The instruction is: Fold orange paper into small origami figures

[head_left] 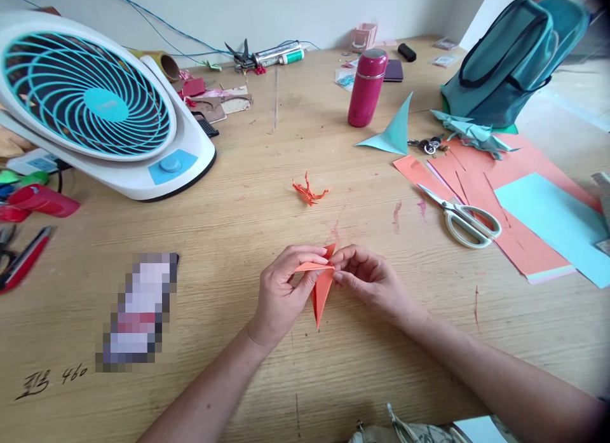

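Both hands meet at a folded orange paper piece, which has a long point hanging toward me and a short tip sticking up behind the fingers. My left hand pinches it from the left, thumb below and fingers above a flat flap. From the right, my right hand pinches the paper's edge between thumb and index finger. Some of the folds are hidden by the fingers. Beyond the hands, a small orange origami figure with thin bent limbs stands on the wooden table.
White-handled scissors lie on orange sheets at right, beside light-blue paper. Behind are a folded teal paper, a teal origami figure, a magenta flask and a teal bag. A fan and a pixelated phone-shaped object are left.
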`<state>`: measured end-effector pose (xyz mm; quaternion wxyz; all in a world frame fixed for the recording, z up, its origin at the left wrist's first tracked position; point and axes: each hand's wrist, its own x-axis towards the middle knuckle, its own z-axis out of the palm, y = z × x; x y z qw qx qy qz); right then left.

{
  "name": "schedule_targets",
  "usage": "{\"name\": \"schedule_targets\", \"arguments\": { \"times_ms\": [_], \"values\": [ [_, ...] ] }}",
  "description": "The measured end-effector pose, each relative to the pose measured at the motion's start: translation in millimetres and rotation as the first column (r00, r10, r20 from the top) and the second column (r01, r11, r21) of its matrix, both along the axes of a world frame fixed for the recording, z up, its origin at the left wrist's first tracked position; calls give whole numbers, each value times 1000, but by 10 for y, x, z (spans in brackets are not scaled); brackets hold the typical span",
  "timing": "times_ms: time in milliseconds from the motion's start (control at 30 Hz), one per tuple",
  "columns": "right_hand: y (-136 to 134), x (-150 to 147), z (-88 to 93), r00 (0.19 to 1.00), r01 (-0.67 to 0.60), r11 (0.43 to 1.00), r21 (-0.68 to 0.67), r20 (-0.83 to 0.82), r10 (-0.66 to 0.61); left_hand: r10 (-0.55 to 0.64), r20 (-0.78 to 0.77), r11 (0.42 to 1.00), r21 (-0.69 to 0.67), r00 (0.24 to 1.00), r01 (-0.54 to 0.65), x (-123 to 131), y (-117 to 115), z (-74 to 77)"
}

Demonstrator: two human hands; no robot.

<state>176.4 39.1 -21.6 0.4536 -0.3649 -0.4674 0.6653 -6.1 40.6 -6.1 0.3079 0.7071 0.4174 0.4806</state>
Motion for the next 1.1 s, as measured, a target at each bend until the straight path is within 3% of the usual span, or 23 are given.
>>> {"name": "schedule_targets", "arguments": {
  "times_ms": [267,500,767,933,1100],
  "values": [
    [12,-14,-5,1000,25,999,-26,-1,-25,-37,-92,999,23,995,39,-13,-20,13],
    [9,7,34,999,5,1000,26,49,-6,7,-129,995,97,992,6,12,-33,36],
    [-30,-19,-61,981,54,989,141,175,-79,12,-162,997,82,987,1,34,-64,4],
    [-41,43,9,872,-11,953,303,469,-139,7,-164,1000,9,986,-6,71,-63,-55],
    [3,127,85,725,-215,862,459,666,-174,-17,-200,997,-81,980,0,93,-49,-118]
  ]
}}
